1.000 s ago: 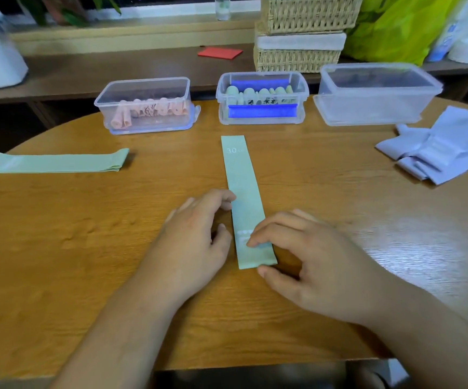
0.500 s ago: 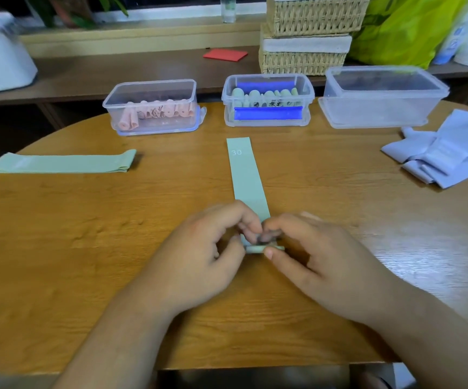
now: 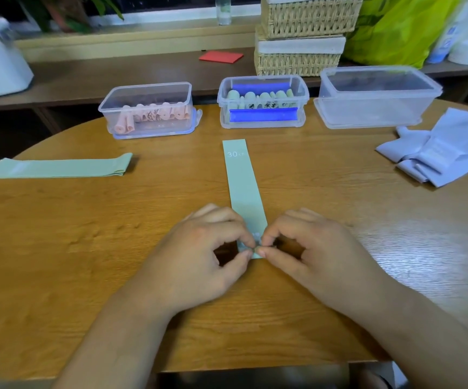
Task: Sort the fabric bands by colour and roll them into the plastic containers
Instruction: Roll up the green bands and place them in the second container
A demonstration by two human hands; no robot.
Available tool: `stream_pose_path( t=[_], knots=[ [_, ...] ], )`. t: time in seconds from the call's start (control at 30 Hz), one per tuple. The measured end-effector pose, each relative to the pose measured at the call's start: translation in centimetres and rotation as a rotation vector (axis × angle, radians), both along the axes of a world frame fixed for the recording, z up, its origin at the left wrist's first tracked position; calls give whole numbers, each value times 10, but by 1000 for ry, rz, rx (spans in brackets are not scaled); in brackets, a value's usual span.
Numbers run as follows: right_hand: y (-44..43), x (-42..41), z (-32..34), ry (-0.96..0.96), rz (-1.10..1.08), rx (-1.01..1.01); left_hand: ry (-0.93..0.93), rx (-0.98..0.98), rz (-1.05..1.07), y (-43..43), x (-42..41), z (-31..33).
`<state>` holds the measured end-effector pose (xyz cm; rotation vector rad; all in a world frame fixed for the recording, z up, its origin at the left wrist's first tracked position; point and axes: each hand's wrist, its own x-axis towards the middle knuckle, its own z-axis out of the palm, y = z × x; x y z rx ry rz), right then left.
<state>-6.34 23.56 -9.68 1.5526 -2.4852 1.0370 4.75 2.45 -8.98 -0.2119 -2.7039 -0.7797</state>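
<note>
On the wooden table (image 3: 58, 234), left hand (image 3: 199, 262) and right hand (image 3: 319, 256) pinched the green band (image 3: 241, 186), which could unroll if either grip slackened.

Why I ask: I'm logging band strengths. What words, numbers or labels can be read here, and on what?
"30": white print at the far end of the green band; the small letters after it are too blurred.
White print at its near end: blurred, partly under the fingers.
Dark marks on the green rolls in the middle container: unreadable.
Dark marks on the pink rolls in the left container: unreadable.
</note>
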Motion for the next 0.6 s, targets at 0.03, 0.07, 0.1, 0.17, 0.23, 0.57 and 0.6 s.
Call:
stream_pose_path(
  t=[0.03,0.07,0.1,0.17,0.23,0.57,0.6],
  knots=[
    [2,-1,1,-6,13,2,-6,16,-4,0,0,0],
    [4,-1,1,-19,26,8,-13,33,-8,0,1,0],
    [6,-2,2,-30,37,20,-23,44,-11,0,1,0],
    [9,-3,2,-28,46,47,-46,52,-16,-1,2,-1],
    [10,-2,1,-21,44,59,-61,50,-25,-2,3,-1],
    [11,1,3,-39,35,78,-80,47,-61,-2,3,2],
    [11,1,3,-40,35,76,-73,44,-57,-2,3,1]
  ],
)
